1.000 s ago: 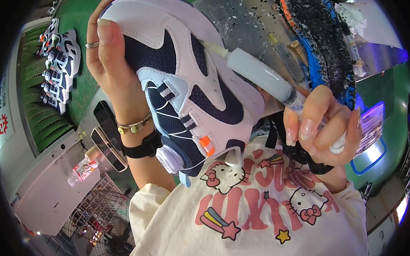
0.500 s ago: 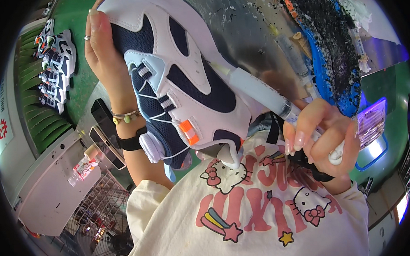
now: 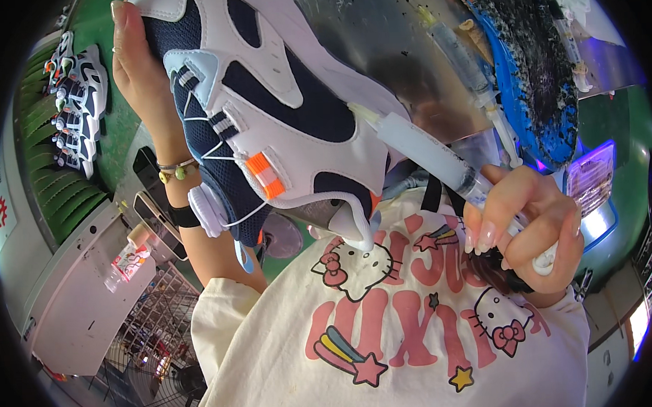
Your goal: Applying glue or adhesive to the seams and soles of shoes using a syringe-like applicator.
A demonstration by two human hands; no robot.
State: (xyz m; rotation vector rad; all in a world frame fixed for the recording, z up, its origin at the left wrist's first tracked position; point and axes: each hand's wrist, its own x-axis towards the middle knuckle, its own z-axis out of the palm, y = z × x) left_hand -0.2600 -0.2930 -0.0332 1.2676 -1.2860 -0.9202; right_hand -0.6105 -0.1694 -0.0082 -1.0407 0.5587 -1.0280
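Observation:
A white and navy sneaker (image 3: 303, 168) with an orange tab and a white lacing dial is raised in front of me. My left hand (image 3: 131, 67) grips it at the toe end, its thumb bent over the edge. In my right hand (image 3: 531, 228) is a syringe (image 3: 432, 153) filled with whitish liquid, the fingers wrapped round its barrel and the thumb end at its plunger. The syringe's pale tip lies against or just over the side of the sneaker, near the sole edge; whether it touches I cannot tell.
To the right, a blue tray (image 3: 506, 118) caked with black residue lies beside another syringe (image 3: 464, 59) on the metal tabletop (image 3: 355, 23). Several similar sneakers (image 3: 79, 115) stand on a green conveyor at far left. Nearer are phones (image 3: 158, 216), a small bottle (image 3: 127, 268) and a fan (image 3: 166, 360).
My left hand and the sneaker have shifted left and slightly up. The syringe has moved slightly right and down, its tip still beside the sneaker's side.

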